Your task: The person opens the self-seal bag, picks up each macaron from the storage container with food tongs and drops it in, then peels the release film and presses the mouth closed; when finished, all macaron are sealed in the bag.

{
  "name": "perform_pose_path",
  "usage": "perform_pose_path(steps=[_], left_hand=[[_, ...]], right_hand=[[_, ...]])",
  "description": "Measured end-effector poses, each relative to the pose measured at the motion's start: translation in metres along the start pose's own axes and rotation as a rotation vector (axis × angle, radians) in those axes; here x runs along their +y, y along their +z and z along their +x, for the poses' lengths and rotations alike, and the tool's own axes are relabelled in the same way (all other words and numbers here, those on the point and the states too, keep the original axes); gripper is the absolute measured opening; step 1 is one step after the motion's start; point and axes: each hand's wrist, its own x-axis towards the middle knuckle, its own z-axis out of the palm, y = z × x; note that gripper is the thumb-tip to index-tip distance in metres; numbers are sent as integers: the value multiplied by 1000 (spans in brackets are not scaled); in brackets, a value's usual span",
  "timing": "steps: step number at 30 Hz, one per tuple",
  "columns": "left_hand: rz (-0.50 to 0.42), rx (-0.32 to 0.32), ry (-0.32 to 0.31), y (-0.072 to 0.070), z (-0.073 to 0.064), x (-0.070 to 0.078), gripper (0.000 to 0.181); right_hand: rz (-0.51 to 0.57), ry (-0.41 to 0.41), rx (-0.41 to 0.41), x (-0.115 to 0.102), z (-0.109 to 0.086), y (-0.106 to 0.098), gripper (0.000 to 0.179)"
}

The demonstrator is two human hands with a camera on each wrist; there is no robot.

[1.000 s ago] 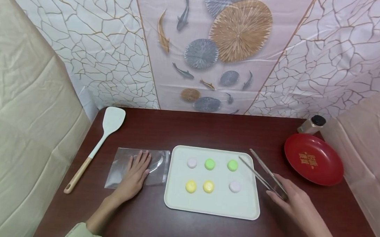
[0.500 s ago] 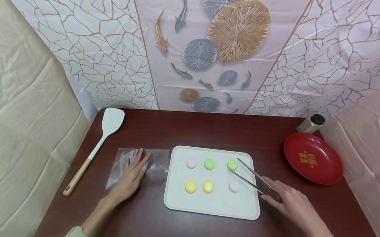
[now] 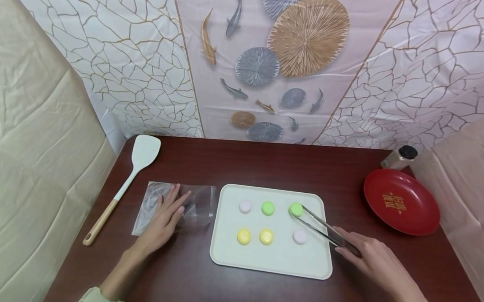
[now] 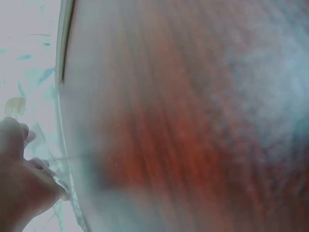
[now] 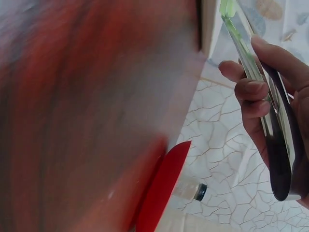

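Observation:
My left hand rests with fingers spread on a clear zip bag lying flat left of the tray. My right hand holds metal tongs between thumb and fingers. The tong tips sit on either side of a green macaron at the tray's back right. Also on the off-white tray are another green macaron, two yellow macarons and two pale lilac macarons, one in each row.
A white spatula with a wooden handle lies at the far left. On the right are a red plate with gold characters and a small black-lidded jar. Patterned cloth hangs behind the dark table.
The tongs moved left from the tray's right edge over the green macaron, and their tips narrowed around it. My left hand shifted slightly on the bag, its fingers more spread.

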Motion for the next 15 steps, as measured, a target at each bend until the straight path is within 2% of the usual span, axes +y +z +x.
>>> perform_pose_path(steps=[4,7,15], left_hand=[[21,-6,-30,-2,1,-2,48],[21,-21,-43,-4,1,-2,48],[-22,-9,-16,-3,-6,4,47]], right_hand=[[49,-28,-10,-12,9,-6,54],[93,-80,-7,-23,19,-7,53],[185,-237,-52,-62,56,-3,48]])
